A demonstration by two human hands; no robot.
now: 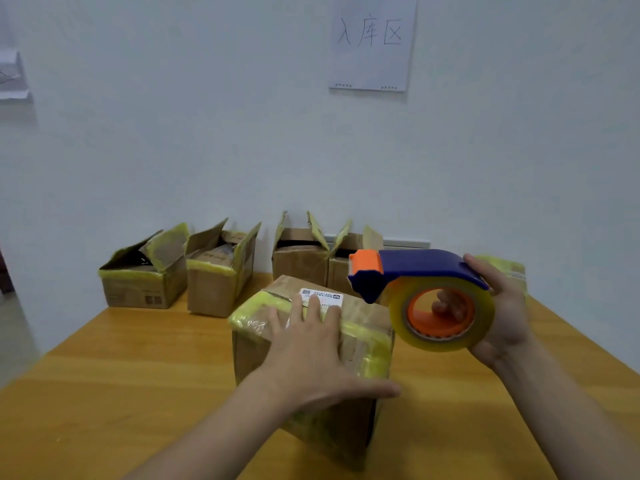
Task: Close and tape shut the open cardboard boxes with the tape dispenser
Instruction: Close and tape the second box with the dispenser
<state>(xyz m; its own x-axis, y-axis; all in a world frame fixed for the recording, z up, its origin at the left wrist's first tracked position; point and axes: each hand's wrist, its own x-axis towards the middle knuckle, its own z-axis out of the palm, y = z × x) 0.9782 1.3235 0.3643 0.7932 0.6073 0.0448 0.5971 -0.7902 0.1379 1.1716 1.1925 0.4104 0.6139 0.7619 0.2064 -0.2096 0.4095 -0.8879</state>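
1. The left hand [308,344] lies flat on top of the closed box [362,318], fingers straight and spread, thumb out along the near edge; it grips nothing.
2. The closed box stands in the middle of the tabletop [104,393], turned corner-on to the viewer. Yellowish tape wraps its upper edges, and a white label [322,295] sits on its top just beyond the fingertips.
3. The right hand [505,313] holds the tape dispenser [422,268] in the air to the right of the closed box. The thumb rests on the blue handle and the fingers are curled inside the roll's orange core.
4. The dispenser's orange head points left, above the box's far corner and not touching it.
5. Four open boxes [138,282] stand in a row along the wall [207,133], flaps up.
6. A taped box [507,268] shows partly behind the right hand.
7. A paper sheet [372,43] with handwriting hangs on the wall.
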